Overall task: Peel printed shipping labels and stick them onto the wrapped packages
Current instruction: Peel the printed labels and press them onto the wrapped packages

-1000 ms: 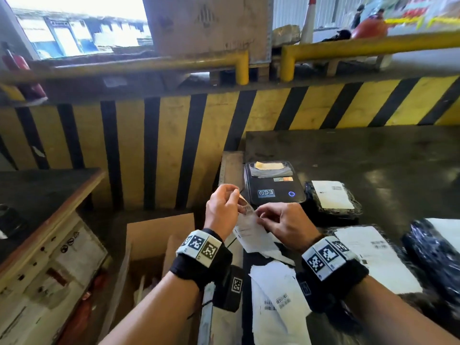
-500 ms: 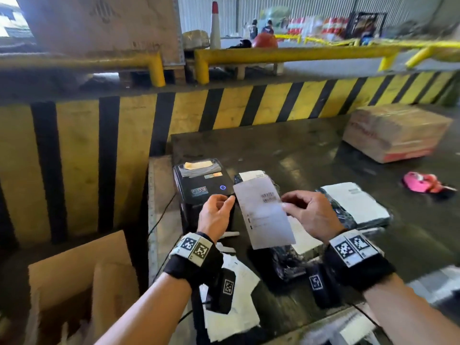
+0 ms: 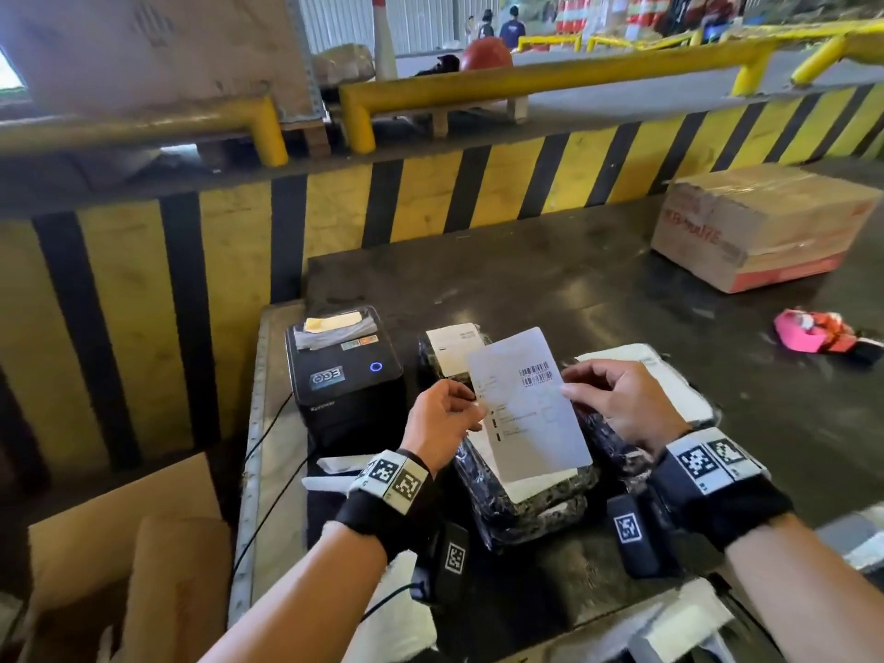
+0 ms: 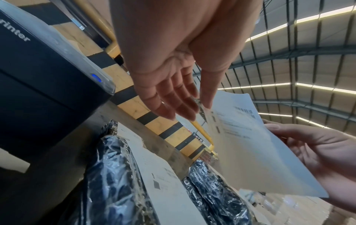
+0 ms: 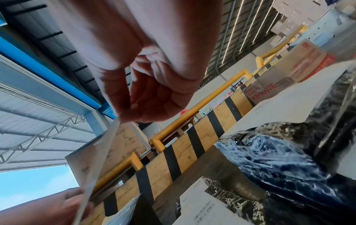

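The left hand (image 3: 445, 418) pinches one edge of a peeled shipping label (image 3: 528, 404) and the right hand (image 3: 622, 404) pinches the other, holding it above a wrapped package (image 3: 526, 509) that already carries one. Behind, two more packages look labelled; the label printer (image 3: 344, 375) sits on the desk (image 3: 526, 279).

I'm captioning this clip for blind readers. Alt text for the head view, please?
Two hands, left hand and right hand, hold a printed shipping label up above plastic-wrapped packages on a dark table. A black label printer stands at left.
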### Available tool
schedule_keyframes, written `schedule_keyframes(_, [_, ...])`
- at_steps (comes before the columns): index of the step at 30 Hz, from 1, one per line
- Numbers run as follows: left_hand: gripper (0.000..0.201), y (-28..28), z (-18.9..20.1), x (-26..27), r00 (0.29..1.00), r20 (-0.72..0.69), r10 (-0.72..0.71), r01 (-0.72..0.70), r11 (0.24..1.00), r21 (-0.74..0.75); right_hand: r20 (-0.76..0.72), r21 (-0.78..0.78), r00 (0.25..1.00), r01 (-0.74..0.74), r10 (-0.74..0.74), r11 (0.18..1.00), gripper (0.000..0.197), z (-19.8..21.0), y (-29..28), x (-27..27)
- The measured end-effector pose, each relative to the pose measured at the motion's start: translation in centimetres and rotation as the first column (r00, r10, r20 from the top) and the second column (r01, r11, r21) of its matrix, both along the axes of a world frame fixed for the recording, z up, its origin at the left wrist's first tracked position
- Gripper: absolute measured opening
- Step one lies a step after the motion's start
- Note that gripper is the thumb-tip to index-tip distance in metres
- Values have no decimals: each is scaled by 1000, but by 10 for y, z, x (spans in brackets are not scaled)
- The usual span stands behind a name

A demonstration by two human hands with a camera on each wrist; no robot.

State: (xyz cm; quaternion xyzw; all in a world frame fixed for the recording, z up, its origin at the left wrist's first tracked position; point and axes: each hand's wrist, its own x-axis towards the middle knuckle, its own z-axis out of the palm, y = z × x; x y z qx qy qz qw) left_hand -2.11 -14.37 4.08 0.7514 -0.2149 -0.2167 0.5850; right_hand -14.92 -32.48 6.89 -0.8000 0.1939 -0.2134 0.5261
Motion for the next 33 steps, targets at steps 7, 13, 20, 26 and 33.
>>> schedule_keyframes(7, [19,-20,-14,-8,985,64,163,-167,983,78,-26,78,990,-136,138,988,15,-16,-30,16])
schedule_keyframes(13, [18,-19,-23,-12,970,68,232,-239,964,120,-71,-28,982,-180,178,983,16,-30,-38,32])
schedule_keyframes(20, [15,-19,-34,-2,958,50,282,-286,940,185,-198,-285,968,-209,156,936,15,-33,-32,39])
schedule_keyframes(26, [15,-18,-47,-6,964,28,264,-263,937,229,-303,-315,941,-251,154,915,25,-49,-27,39])
schedule_keyframes(33, [16,-22,-54,-9,971,53,234,-239,924,299,-367,-330,923,-245,116,912,22,-58,-23,39])
